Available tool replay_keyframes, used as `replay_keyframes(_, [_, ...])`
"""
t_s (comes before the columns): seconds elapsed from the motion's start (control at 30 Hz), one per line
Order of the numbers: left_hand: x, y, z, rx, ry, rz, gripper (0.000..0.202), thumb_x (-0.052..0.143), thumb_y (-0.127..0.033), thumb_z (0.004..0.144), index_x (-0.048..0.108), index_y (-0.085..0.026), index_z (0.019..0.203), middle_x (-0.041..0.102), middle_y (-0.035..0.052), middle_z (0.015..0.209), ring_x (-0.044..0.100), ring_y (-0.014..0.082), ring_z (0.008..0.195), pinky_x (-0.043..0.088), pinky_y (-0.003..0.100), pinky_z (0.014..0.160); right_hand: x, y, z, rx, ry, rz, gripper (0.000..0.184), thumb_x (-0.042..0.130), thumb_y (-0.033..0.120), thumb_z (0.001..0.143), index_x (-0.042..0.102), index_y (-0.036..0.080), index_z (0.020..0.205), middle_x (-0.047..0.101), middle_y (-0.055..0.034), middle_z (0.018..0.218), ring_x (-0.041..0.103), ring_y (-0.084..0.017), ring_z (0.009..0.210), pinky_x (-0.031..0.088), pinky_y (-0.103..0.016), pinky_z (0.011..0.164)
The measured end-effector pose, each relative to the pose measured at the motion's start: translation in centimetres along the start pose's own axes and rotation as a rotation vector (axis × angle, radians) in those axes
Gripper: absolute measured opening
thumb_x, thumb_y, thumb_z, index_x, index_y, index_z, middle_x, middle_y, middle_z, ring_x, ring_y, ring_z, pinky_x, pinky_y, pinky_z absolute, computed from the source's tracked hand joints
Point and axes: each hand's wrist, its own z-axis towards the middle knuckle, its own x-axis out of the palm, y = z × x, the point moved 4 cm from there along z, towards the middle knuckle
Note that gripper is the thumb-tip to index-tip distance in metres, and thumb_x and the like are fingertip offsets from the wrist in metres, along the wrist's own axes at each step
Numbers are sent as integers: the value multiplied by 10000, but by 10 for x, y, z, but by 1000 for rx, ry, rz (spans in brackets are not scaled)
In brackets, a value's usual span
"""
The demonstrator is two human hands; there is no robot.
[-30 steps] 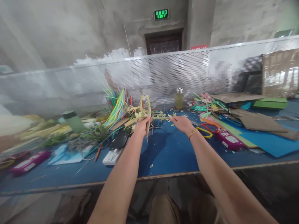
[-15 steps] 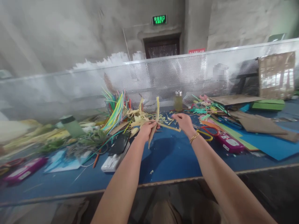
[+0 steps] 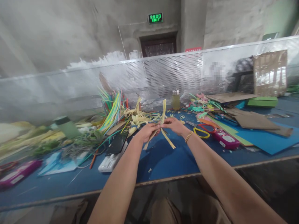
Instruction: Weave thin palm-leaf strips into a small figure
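Note:
Pale yellow strips, like dried husk (image 3: 164, 109), cross each other above the blue tabletop. My left hand (image 3: 149, 130) is closed on them at the crossing, with one end hanging below its fingers. Meeting it from the right, my right hand (image 3: 174, 125) pinches the strips at the same spot, and the fingertips of both hands nearly touch. One strip stands upright and another slants down to the right. Behind the hands lies a heap of pale husk pieces (image 3: 137, 118). Fingers hide the point where the strips join.
Scissors (image 3: 202, 132) and a purple box (image 3: 225, 139) lie to the right, near blue sheets (image 3: 271, 140) and cardboard (image 3: 254, 119). At left are colourful stems (image 3: 114, 110), a phone (image 3: 116, 143), a white power strip (image 3: 108, 163) and a green cup (image 3: 67, 127). A bottle (image 3: 176, 100) stands behind.
My right hand has moved left to meet my left hand at the crossing. The strip that stuck out to the right now slants downward. The view has shifted slightly.

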Motion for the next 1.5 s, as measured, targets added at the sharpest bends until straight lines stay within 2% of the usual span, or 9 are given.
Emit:
replay_keyframes(0.23, [2,-10,-2,101,-52,113,281,745,-368,683,593,-154,584,558,13,553,477,103,512,381,247,543,5,-6,3,38,-156,73,318,768,429,612,676,151,736,652,6,670,543,-113,638,446,-265,671])
replay_keyframes(0.37, [2,-13,1,213,-171,471,263,684,-400,698,635,-158,609,583,1,574,483,123,547,361,246,554,7,-11,2,60,-338,27,341,761,471,585,641,154,626,604,9,586,502,-114,590,405,-255,596])
replay_keyframes(0.47, [1,-16,2,233,-216,667,281,662,-425,701,659,-152,633,582,-3,552,460,124,527,326,246,528,9,-13,0,78,-390,22,345,760,465,580,601,159,569,542,25,515,444,-98,529,346,-249,529])
replay_keyframes(0.67, [-2,-20,-2,221,-218,540,286,661,-417,703,641,-145,618,498,-24,493,367,89,457,260,244,492,-4,-10,4,56,-421,236,367,781,464,565,557,174,566,487,52,511,390,-68,483,312,-242,500])
replay_keyframes(0.8, [10,-24,-8,187,-123,421,228,701,-365,653,669,-140,668,550,-8,549,425,98,509,283,241,523,-21,-13,7,18,-540,390,369,795,449,549,539,188,599,460,64,510,356,-63,467,285,-241,481])
replay_keyframes(0.97, [19,-30,-14,147,-76,420,201,704,-340,630,661,-145,648,555,-9,536,404,95,491,264,248,515,-26,-17,5,30,-675,254,379,789,408,557,484,185,532,393,79,470,296,-54,463,218,-237,462])
replay_keyframes(1.17, [9,-30,-16,92,-45,378,214,716,-348,606,651,-152,659,526,-24,493,393,92,467,231,248,504,-29,-6,6,59,-487,534,326,802,402,574,623,177,725,428,79,519,344,-49,453,299,-216,451])
replay_keyframes(1.4, [10,-30,-18,82,52,354,201,734,-328,617,652,-150,663,532,-22,495,430,97,500,268,247,543,-41,-6,3,29,-689,574,373,833,366,570,508,184,570,383,76,487,302,-42,446,257,-194,396])
replay_keyframes(1.5, [9,-28,-20,74,61,330,184,732,-307,623,650,-147,665,529,-20,495,426,95,497,264,247,540,-37,-2,3,51,-597,616,305,816,363,609,579,171,625,402,73,505,310,-39,450,276,-189,402])
